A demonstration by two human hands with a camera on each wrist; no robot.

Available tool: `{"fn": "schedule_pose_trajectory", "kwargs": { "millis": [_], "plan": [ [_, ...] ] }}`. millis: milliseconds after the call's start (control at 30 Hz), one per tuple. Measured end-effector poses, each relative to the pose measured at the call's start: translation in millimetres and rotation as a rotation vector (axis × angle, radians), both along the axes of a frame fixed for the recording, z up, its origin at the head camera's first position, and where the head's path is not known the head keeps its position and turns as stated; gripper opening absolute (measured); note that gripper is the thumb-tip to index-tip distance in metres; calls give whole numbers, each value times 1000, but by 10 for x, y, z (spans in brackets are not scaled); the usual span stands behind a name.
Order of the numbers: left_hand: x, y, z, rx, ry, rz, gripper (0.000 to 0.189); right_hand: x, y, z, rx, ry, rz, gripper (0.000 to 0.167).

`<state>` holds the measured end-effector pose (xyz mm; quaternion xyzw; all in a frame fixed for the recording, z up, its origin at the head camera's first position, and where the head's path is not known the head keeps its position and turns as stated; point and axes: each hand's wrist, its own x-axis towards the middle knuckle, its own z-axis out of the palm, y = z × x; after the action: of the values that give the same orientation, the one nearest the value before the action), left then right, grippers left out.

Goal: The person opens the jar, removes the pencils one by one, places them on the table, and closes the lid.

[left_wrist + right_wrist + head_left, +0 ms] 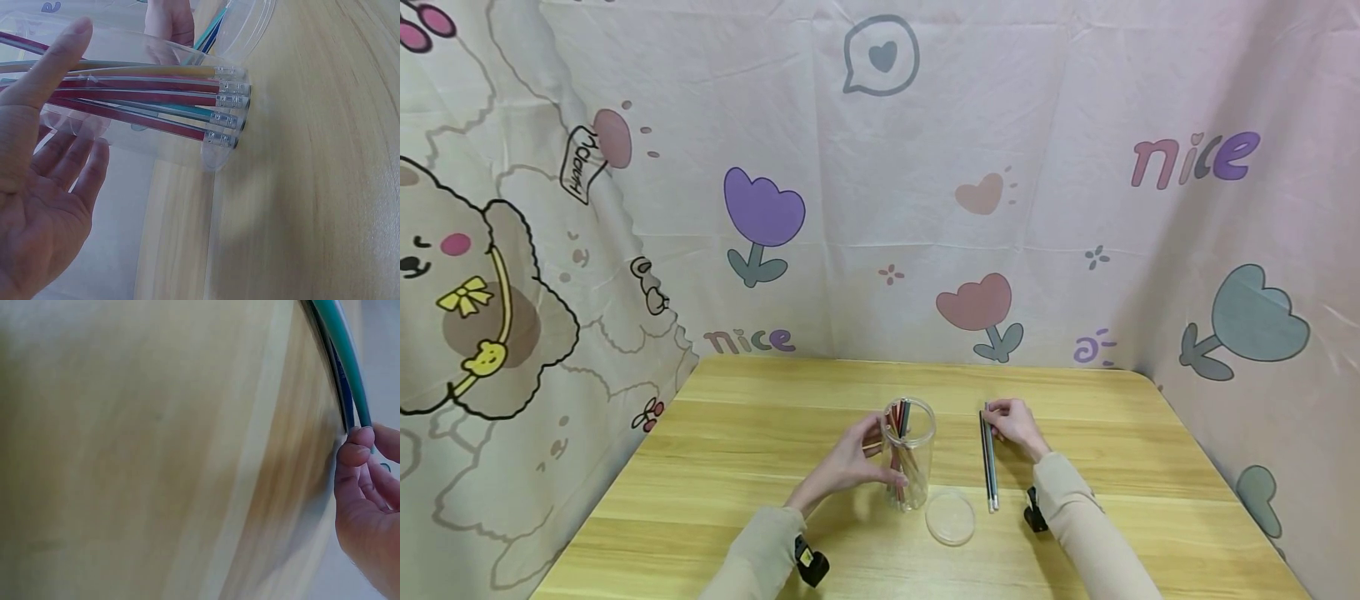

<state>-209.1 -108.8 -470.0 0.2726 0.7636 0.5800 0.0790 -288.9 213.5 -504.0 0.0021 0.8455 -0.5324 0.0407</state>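
A clear plastic jar (922,457) stands on the table with several pencils (156,97) leaning inside, red, yellow and teal, their ferrule ends at the bottom. My left hand (848,460) holds the jar from its left side, thumb across the front and fingers behind. To the right of the jar, a green pencil (345,353) and a dark blue pencil (985,458) lie side by side. With thumb and fingertips, my right hand (1017,425) pinches the green pencil near its far end; the dark blue one runs right beside those fingertips.
A round clear lid (951,518) lies flat on the wood-grain table (760,442), just right of the jar's base. Behind the table hangs a printed cloth (865,183), which also covers both sides.
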Motion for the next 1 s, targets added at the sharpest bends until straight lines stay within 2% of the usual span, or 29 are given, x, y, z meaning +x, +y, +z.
{"fn": "schedule_pose_trajectory", "kwargs": {
  "millis": [433,1000],
  "plan": [
    [-3,0,-7,-2,5,-1,83,-8,-24,-24,113,12,-7,25],
    [3,1,1,-11,0,5,84,13,-59,-12,125,18,-27,24]
  ]
}}
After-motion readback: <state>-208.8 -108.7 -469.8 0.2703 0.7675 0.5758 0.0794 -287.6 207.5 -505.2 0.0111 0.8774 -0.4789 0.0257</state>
